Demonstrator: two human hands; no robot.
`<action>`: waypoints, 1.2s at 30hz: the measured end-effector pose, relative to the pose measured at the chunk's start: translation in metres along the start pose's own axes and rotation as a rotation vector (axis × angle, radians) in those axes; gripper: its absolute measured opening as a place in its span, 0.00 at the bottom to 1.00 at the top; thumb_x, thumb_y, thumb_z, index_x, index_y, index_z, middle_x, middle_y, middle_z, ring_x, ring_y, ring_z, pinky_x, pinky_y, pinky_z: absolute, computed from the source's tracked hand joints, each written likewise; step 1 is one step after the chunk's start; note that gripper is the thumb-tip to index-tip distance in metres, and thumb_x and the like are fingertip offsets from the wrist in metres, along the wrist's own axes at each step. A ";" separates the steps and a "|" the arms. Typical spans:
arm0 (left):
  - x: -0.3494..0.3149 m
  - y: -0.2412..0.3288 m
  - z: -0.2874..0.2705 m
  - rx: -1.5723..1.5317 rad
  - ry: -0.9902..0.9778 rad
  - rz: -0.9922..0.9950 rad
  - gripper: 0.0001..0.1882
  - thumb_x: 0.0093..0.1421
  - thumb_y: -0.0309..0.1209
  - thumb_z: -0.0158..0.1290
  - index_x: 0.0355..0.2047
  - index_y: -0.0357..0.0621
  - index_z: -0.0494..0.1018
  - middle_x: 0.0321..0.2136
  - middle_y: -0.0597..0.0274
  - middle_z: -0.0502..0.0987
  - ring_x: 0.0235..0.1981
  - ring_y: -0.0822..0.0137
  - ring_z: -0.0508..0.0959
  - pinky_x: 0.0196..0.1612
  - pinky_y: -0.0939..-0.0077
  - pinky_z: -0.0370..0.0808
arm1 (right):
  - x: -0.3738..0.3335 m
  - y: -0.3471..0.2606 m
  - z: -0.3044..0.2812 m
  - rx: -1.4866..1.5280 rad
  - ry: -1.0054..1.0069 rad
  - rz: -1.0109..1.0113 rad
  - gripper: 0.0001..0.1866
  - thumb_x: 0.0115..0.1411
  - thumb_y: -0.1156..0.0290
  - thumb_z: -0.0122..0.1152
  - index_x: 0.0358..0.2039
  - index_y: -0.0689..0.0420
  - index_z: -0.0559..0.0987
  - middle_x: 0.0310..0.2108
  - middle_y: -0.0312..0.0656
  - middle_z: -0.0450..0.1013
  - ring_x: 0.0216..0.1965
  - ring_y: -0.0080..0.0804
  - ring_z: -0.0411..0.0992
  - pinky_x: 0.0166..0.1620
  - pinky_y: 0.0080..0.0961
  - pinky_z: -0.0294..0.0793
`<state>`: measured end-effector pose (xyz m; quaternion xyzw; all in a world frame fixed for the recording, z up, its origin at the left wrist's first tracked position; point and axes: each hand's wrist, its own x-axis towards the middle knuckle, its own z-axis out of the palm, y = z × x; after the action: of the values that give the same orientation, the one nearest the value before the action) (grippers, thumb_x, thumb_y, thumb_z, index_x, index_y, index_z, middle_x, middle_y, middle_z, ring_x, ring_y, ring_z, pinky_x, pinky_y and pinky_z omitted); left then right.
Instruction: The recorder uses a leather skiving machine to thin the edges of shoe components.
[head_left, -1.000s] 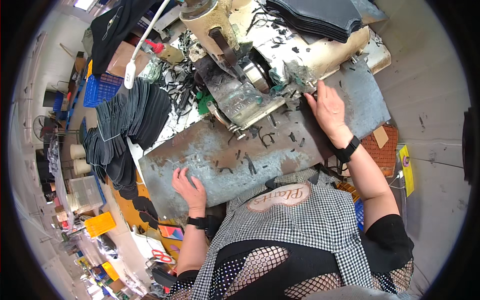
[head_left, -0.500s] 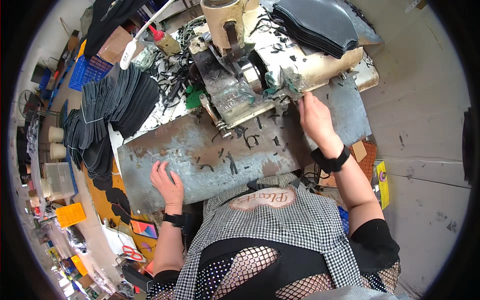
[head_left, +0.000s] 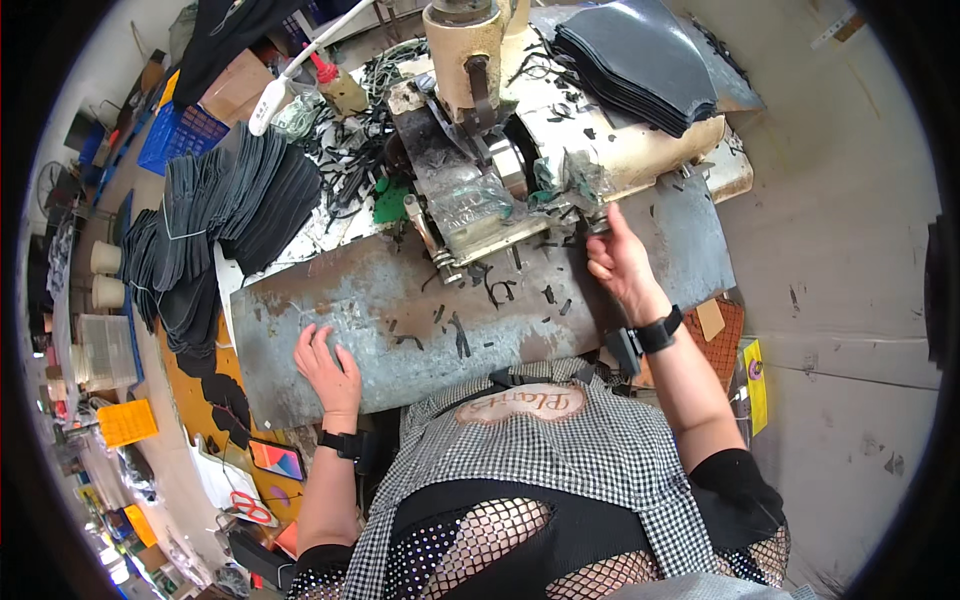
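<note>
My left hand (head_left: pixel 329 372) lies flat with its fingers spread on the near left part of a worn metal work plate (head_left: pixel 300 335). It holds nothing. At the front of a cream machine (head_left: pixel 466 65), which looks like a leather skiving machine, my right hand (head_left: pixel 622 258) has its thumb raised and fingers curled at a small round metal knob (head_left: pixel 598 220). The fingers partly hide this knob. Clear, crumpled plastic (head_left: pixel 582 180) with green bits covers the machine's front just beyond the hand. Thin black trimmings (head_left: pixel 460 335) are scattered across the plate between my hands.
A stack of dark cut pieces (head_left: pixel 640 60) rests at the back right. Tied bundles of similar pieces (head_left: pixel 215 195) stand at the left, beside heaped trimmings (head_left: pixel 350 165). A red-capped bottle (head_left: pixel 340 88), a phone (head_left: pixel 277 459) and red-handled scissors (head_left: pixel 251 507) lie around. A wall bounds the right side.
My right hand has come down and nearer from the machine's front edge, turned with its thumb up, and its fingers have curled at the knob. The left hand stays on the plate.
</note>
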<state>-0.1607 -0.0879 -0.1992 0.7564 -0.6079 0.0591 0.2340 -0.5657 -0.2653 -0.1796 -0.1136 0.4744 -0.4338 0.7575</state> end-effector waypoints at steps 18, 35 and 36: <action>-0.001 -0.006 0.003 -0.038 0.056 -0.053 0.17 0.50 0.27 0.51 0.43 0.44 0.69 0.47 0.51 0.66 0.50 0.49 0.64 0.54 0.55 0.60 | 0.018 -0.027 -0.038 -0.563 0.140 -0.196 0.16 0.64 0.57 0.51 0.39 0.59 0.72 0.19 0.37 0.68 0.16 0.21 0.64 0.18 0.18 0.66; 0.006 0.002 0.011 -0.109 0.077 -0.061 0.18 0.48 0.26 0.51 0.42 0.45 0.69 0.48 0.53 0.65 0.51 0.50 0.64 0.54 0.54 0.61 | 0.149 -0.254 -0.263 -0.942 0.709 -0.562 0.22 0.59 0.45 0.52 0.22 0.51 0.72 0.15 0.29 0.60 0.14 0.21 0.55 0.16 0.21 0.53; 0.001 -0.004 0.010 -0.100 0.078 -0.068 0.18 0.48 0.27 0.52 0.42 0.45 0.69 0.47 0.53 0.66 0.51 0.50 0.64 0.54 0.53 0.61 | 0.154 -0.254 -0.257 -0.962 0.665 -0.757 0.20 0.59 0.46 0.52 0.21 0.49 0.71 0.15 0.29 0.59 0.14 0.20 0.54 0.16 0.22 0.52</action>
<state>-0.1588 -0.0926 -0.2082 0.7613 -0.5743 0.0500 0.2968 -0.8887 -0.4733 -0.2619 -0.4552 0.7486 -0.4214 0.2341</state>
